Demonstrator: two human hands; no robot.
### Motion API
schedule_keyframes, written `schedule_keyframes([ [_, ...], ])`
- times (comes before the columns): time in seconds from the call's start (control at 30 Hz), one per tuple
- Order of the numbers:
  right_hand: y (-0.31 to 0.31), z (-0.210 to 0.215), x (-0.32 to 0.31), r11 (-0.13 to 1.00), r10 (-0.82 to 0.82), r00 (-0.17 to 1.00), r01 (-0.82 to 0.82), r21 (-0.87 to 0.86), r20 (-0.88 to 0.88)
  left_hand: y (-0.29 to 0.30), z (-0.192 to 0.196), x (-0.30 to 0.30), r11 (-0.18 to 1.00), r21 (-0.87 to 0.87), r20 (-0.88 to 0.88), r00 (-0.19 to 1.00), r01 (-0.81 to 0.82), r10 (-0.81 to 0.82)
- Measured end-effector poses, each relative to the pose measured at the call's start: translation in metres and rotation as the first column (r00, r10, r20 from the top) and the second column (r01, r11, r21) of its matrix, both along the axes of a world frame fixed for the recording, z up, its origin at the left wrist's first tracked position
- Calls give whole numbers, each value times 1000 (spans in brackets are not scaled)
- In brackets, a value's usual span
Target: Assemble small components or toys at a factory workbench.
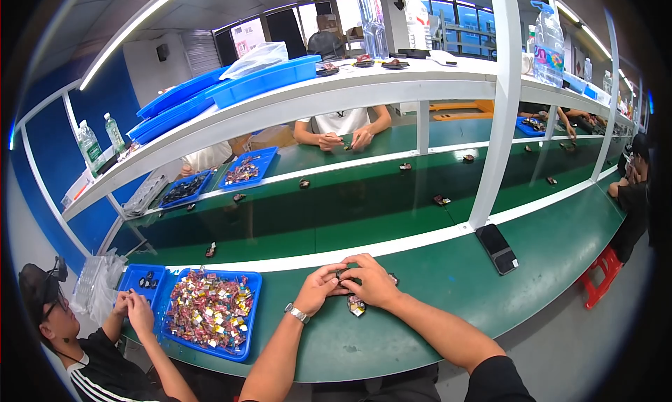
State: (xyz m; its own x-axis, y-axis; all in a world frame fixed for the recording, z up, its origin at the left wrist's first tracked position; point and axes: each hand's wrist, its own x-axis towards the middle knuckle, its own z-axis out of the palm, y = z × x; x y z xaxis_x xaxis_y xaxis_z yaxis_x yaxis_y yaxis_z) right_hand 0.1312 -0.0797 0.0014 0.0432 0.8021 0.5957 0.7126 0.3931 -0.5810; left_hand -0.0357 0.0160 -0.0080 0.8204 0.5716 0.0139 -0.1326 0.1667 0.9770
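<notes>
Left hand (316, 290) and right hand (374, 284), in the head view, meet above the green worktop (427, 318), fingertips pinched together on a small dark piece (340, 274), mostly hidden. A labelled piece (357, 305) lies on the worktop just below them. Work on the held piece looks under way, not finished. Plenty seems left: small parts (210, 307) heap the blue tray (257, 297) to the left. Whether pieces spaced beyond the white rail (392, 247) are done, I cannot tell.
</notes>
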Motion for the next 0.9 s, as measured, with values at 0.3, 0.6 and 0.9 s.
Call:
schedule_keyframes([
  [0.3, 5, -9, -4, 998, -28, 991, 20, -61, -131, 1, 0, 0, 1000, 1, 21, 1000, -3, 3],
  [0.6, 4, -7, -4, 998, -18, 985, 9, -55, -169, 2, -3, 0, 1000, -12, 32, 999, -24, 25],
  [0.9, 4, -3, -8, 1000, 23, 990, -24, -7, -141, 2, -5, -2, 998, -4, 42, 997, -62, 62],
])
